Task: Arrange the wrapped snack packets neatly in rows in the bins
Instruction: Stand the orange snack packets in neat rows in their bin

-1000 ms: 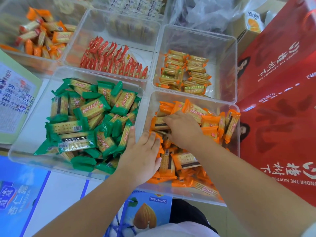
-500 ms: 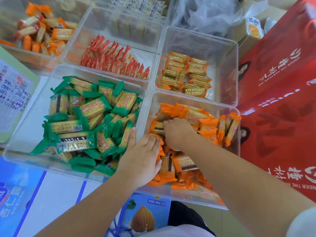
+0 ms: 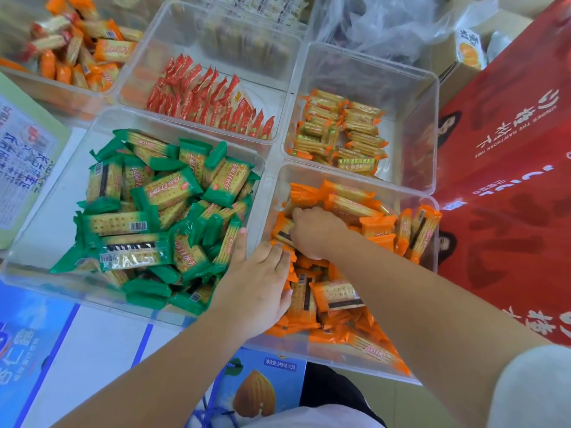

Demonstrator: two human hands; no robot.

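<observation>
**A:** Hands?

**B:** Left hand [image 3: 262, 282] is spread, fingers fairly straight, pressing the orange packets [image 3: 336, 293] in the near right bin [image 3: 355, 177], with the thumb over its left wall. Right hand [image 3: 315, 233] is just beyond it, fingers curled into the same heap. Grip hidden, cannot tell.

**A:** Count?

**B:** Two hands, close together. The packets are jumbled, too many to count. Green packets [image 3: 167, 193] fill the near left bin [image 3: 46, 230].

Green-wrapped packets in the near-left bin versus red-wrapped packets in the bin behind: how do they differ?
The green-wrapped cracker packets lie jumbled at all angles; the red-wrapped snack packets stand on edge in tidy rows. The green ones fill most of their near-left clear plastic bin; the red ones cover part of their rear clear bin. Both are sealed, individually wrapped snacks.
</observation>
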